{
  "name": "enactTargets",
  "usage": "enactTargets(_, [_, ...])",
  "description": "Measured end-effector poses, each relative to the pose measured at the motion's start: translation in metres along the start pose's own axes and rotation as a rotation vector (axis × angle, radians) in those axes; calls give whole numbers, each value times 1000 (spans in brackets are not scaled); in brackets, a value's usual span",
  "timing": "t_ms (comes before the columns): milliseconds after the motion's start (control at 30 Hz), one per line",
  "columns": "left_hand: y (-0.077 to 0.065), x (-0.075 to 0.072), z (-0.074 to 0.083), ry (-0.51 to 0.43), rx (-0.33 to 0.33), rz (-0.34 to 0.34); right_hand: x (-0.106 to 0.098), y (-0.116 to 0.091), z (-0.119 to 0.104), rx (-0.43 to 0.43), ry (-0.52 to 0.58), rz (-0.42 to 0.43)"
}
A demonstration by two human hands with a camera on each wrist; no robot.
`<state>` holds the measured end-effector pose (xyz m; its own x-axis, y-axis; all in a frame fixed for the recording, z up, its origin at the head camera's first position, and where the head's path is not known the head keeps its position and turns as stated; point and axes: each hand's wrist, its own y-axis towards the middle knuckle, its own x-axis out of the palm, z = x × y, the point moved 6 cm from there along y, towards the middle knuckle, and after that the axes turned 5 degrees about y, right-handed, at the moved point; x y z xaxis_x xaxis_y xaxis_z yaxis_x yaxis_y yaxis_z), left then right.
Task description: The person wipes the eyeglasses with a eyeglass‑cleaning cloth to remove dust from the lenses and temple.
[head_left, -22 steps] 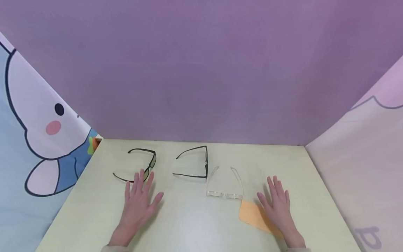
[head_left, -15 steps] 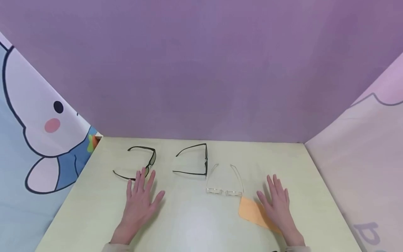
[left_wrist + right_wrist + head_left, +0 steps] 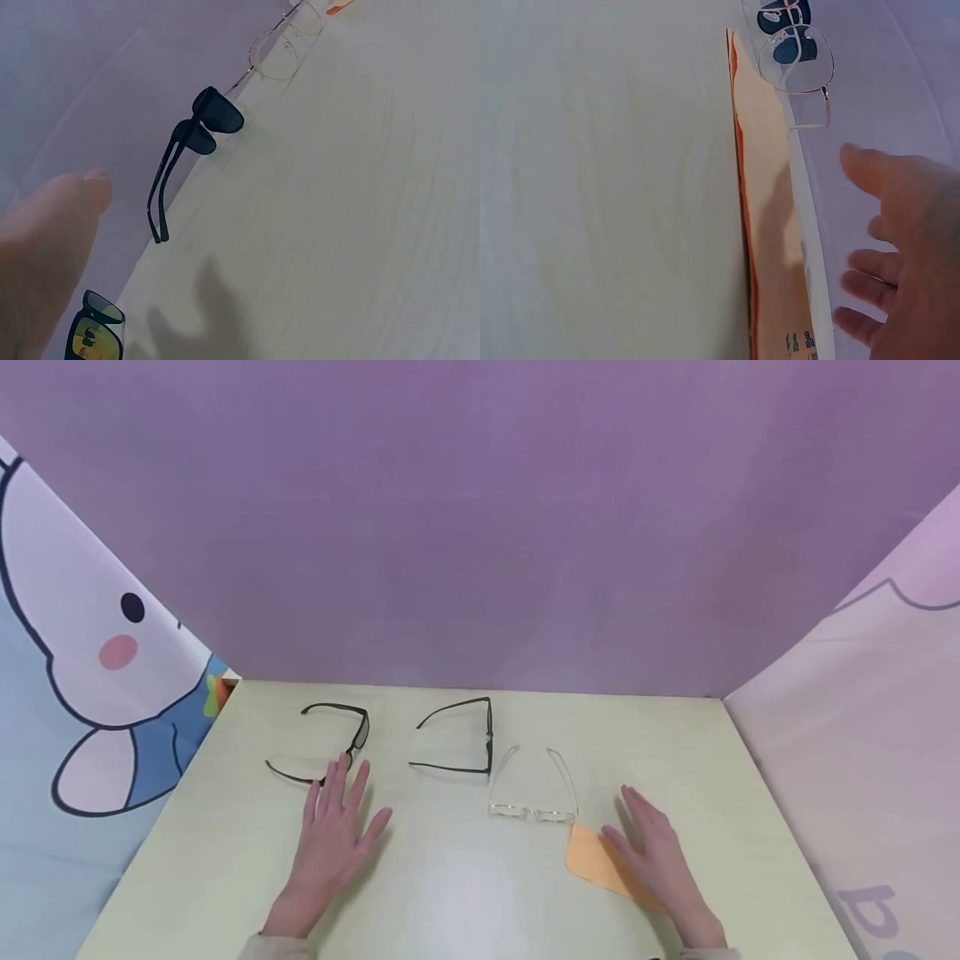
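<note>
My left hand (image 3: pixel 330 852) is held palm down with fingers spread. Its fingertips overlap the near lens of black-framed sunglasses (image 3: pixel 362 731), whose yellowish mirrored lens (image 3: pixel 97 343) shows in the left wrist view. In the middle lies a second pair of black sunglasses (image 3: pixel 489 756), temples pointing left. Clear-lensed glasses with thin pale frames (image 3: pixel 510 811) stand to its right, temples pointing away. My right hand (image 3: pixel 660 852) holds nothing; its fingers are loosely extended above a flat orange piece (image 3: pixel 769 142) with layered edges and dark print, partly hidden by the hand.
Everything lies on a pale wooden tabletop (image 3: pixel 450 893). A purple backdrop (image 3: pixel 480 527) rises behind its far edge. Printed fabric walls flank it, with a cartoon figure (image 3: pixel 82 677) on the left and a pale panel (image 3: pixel 862 735) on the right.
My right hand has turned and its fingers have drawn together, shifting slightly left over the orange piece. The left hand stays nearly in place. The whole head view has shifted slightly.
</note>
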<state>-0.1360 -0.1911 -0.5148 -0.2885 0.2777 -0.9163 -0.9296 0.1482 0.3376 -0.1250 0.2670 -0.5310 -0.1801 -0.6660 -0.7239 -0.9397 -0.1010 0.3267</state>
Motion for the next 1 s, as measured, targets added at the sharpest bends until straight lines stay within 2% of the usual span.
enactTargets(133, [5,-3,1,30,46,74,0,0,-4,-30,-51,9])
enactTargets(300, [10,-12,0,34,50,150,1,0,-4,33,-76,-33])
enactTargets(467, [11,-19,-8,12,3,158,5,-4,-2,122,-75,-142])
enactTargets(567, [11,-21,-17,15,-35,150,7,-6,-1,137,-84,-182])
enactTargets(833, [11,-26,-39,12,-122,80,13,-9,0,144,-105,-219])
enactTargets(1000, [12,-29,-44,48,-104,114,14,-8,-1,140,-73,-222])
